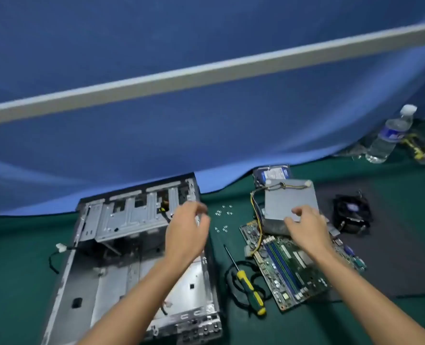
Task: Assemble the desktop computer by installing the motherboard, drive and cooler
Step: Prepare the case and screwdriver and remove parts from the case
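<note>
The left hand [185, 232] hovers over the open computer case [131, 257], its fingers loosely curled and holding nothing. The right hand [306, 227] reaches above the motherboard [288, 267], its fingers over the grey power supply [288, 197].

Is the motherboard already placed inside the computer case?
No, the motherboard lies on the green mat to the right of the open computer case, with the screwdriver between them.
</note>
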The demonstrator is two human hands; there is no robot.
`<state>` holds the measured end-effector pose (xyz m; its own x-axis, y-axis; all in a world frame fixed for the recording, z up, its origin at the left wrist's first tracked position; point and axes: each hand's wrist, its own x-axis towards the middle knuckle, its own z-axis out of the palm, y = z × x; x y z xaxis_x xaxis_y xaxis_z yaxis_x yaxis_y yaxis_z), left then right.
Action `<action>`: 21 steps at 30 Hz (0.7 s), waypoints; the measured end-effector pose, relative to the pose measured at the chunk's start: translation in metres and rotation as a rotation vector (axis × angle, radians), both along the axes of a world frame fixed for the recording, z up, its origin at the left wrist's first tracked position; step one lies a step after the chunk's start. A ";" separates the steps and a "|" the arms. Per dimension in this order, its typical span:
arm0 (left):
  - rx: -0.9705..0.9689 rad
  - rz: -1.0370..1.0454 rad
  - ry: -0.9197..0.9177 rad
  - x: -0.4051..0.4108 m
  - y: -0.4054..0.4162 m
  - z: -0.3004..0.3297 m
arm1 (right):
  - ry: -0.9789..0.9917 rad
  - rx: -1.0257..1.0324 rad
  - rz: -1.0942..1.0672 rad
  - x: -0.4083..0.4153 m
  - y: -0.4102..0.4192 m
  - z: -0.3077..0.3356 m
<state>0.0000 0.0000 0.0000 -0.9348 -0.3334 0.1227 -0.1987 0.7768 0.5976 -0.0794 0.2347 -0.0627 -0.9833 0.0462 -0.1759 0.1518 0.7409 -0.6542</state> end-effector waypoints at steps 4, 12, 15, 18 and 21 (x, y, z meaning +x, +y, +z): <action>-0.016 -0.054 -0.159 -0.063 0.044 -0.021 | -0.011 0.080 -0.035 -0.016 0.026 -0.014; 0.221 0.029 -0.526 -0.124 0.101 -0.079 | -0.117 -0.052 -0.154 -0.037 0.056 -0.040; 0.556 0.139 -0.651 -0.140 0.112 -0.090 | -0.245 -0.215 -0.198 -0.052 0.061 -0.052; 0.763 0.184 -0.742 -0.150 0.118 -0.099 | -0.346 -0.352 -0.214 -0.066 0.063 -0.064; 0.857 0.195 -0.759 -0.153 0.118 -0.104 | -0.386 -0.434 -0.228 -0.077 0.064 -0.073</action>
<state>-0.1527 0.1183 -0.1043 -0.5948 -0.1816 -0.7831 -0.8031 0.0920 0.5886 -0.1567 0.2987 -0.1358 -0.8189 0.0919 -0.5665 0.5604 0.3409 -0.7548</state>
